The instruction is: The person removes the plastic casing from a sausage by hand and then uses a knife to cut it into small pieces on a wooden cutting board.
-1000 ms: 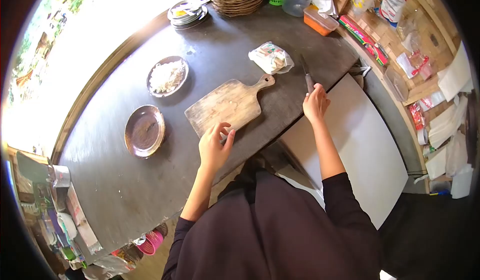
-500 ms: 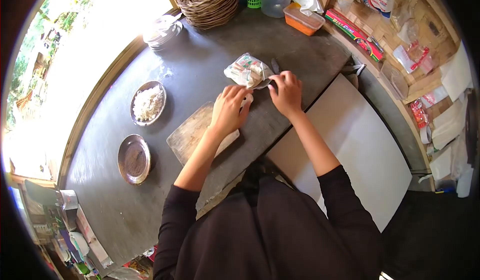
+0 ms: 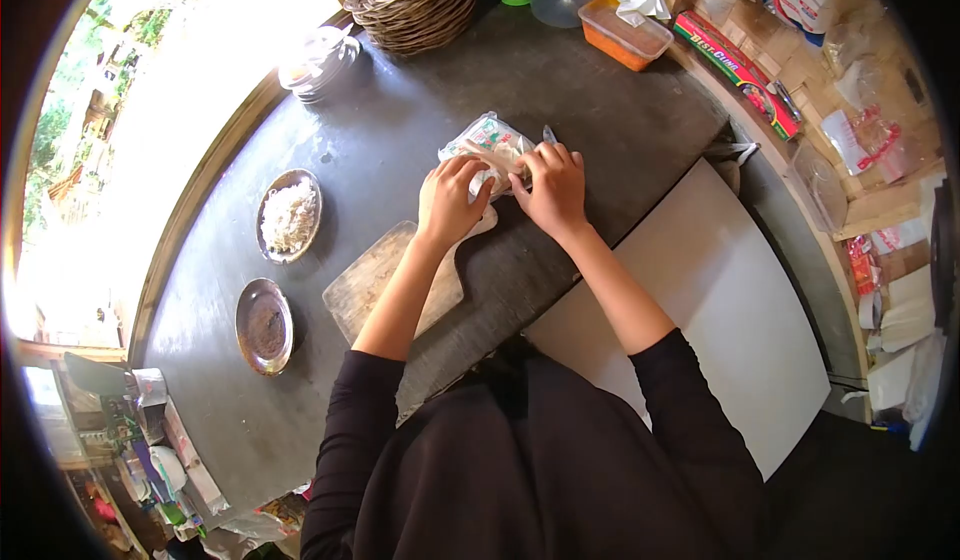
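A clear plastic packet [image 3: 487, 133] with green and red print lies on the dark table, pale contents showing through it. My left hand [image 3: 450, 200] is closed on the packet's near left side, thumb toward the fingers. My right hand [image 3: 554, 190] pinches the near right side of the same packet. The fingers partly cover the packet's near edge. Just beyond my right fingers, the tip of a thin grey blade-like thing [image 3: 549, 135] shows. Below my left hand lies a wooden cutting board [image 3: 390, 278], its handle reaching toward the packet and my left forearm crossing over it.
Left of the board, a bowl of white shreds [image 3: 290, 218] and a brown dish [image 3: 265, 327] stand on the table [image 3: 215, 410]. At the back are stacked plates [image 3: 325, 65], wicker baskets [image 3: 410, 5] and an orange-filled container [image 3: 622, 35]. A cling-wrap box [image 3: 738, 75] rests at the right.
Both hands have drawn closer together over the packet and gathered its near edge. My right hand has moved left and slightly nearer. The view has shifted slightly.
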### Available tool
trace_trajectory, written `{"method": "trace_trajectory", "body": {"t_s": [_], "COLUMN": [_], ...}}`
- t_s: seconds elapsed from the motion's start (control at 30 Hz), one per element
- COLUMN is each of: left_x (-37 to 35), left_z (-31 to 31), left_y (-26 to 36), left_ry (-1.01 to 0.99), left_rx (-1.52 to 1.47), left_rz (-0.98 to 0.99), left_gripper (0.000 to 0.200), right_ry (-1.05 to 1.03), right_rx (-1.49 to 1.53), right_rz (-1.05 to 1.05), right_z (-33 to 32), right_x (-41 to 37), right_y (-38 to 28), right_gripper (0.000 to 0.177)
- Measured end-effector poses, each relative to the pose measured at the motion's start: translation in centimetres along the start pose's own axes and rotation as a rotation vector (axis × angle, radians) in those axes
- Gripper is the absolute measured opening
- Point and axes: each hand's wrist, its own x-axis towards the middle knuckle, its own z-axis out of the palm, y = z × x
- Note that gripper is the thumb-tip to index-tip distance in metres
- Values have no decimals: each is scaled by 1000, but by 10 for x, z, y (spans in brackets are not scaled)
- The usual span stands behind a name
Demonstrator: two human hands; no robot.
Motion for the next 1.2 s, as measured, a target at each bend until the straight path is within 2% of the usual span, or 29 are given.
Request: {"method": "trace_trajectory", "body": {"t_s": [0.13, 0.17, 0.2, 0.23, 0.27, 0.3, 0.33, 0.37, 0.43, 0.47, 0.5, 0.57, 0.7, 0.8, 0.9, 0.97, 1.07, 1.13, 1.2], "left_x": [-7, -7, -6, -4, -2, -1, -1, -6, -22, -30, -41, -68, -130, -174, -209, -228, -240, -246, -253], "left_z": [-8, -10, -13, -21, -29, -37, -44, -53, -74, -86, -95, -114, -141, -157, -173, -182, -189, -188, -183], "left_y": [8, 11, 15, 22, 27, 34, 40, 44, 56, 67, 71, 72, 63, 60, 66, 68, 78, 81, 78], "left_ry": [-69, 45, 160, 164, 173, 183, 206, 211, 167, 230, 236, 248, 278, 442, 564, 603, 698, 713, 663], "left_rx": [-95, -99, -103, -102, -97, -91, -52, -52, -245, -269, -270, -382, -566, -951, -1089, -1060, -1028, -985, -1006], "left_rz": [-112, -96, -80, -82, 9, 99, 157, 151, 28, -2, -6, -82, -205, -362, -392, -393, -281, -318, -378], "left_gripper": [28, 32, 37, 37, 42, 47, 43, 43, 35, 27, 27, 27, 27, 22, 23, 25, 28, 26, 26], "right_ry": [87, 87, 114, 140, 153, 131, 108, 83, 38, 0, -7, -55, -101, -205, -334, -446, -543, -609, -644], "right_rx": [120, 120, 255, 389, 444, 523, 689, 853, 863, 875, 873, 1134, 1278, 1318, 1388, 1570, 1687, 1803, 1783], "right_rz": [18, 17, 61, 103, 92, 129, 168, 207, 224, 246, 242, 294, 260, 253, 272, 330, 381, 485, 498], "right_z": [-9, -13, -18, -27, -38, -52, -65, -77, -97, -104, -108, -112, -109, -104, -89, -80, -68, -64, -64], "right_x": [0, 2, 3, 8, 10, 12, 14, 14, 10, 7, 3, -7, -27, -41, -58, -68, -89, -103, -112], "right_y": [0, -1, -2, -7, -11, -19, -29, -38, -50, -57, -65, -81, -117, -143, -167, -182, -198, -208, -218], "right_gripper": [21, 21, 20, 20, 19, 16, 15, 14, 14, 14, 14, 15, 16, 18, 19, 18, 19, 21, 21]}}
